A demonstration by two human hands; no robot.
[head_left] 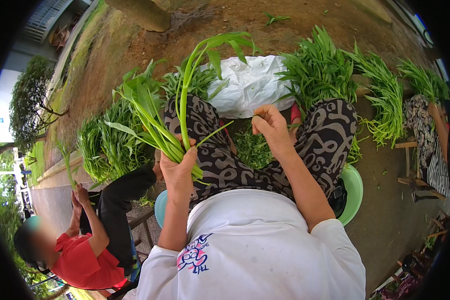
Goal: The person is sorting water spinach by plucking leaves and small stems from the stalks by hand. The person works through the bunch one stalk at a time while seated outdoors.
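My left hand [177, 170] is closed round a bunch of leafy green stems [155, 132] that look like water spinach. One thick pale stem stands up from the bunch and bends over to the right at its leafy top. A thin side stem sticks out to the right, toward my other hand. Above my lap, apart from the bunch, my right hand [275, 130] is pinched; a tiny dark green bit shows at its fingertips, too small to name. Loose leaves and trimmings [255, 147] lie on the ground between my legs.
A white plastic sheet [250, 82] lies ahead, with heaps of greens [322, 70] at its right and more greens [115, 135] at left. Under me shows a green basin [354, 195]. A person in a red shirt [90, 255] sits at left holding stems; another sits far right.
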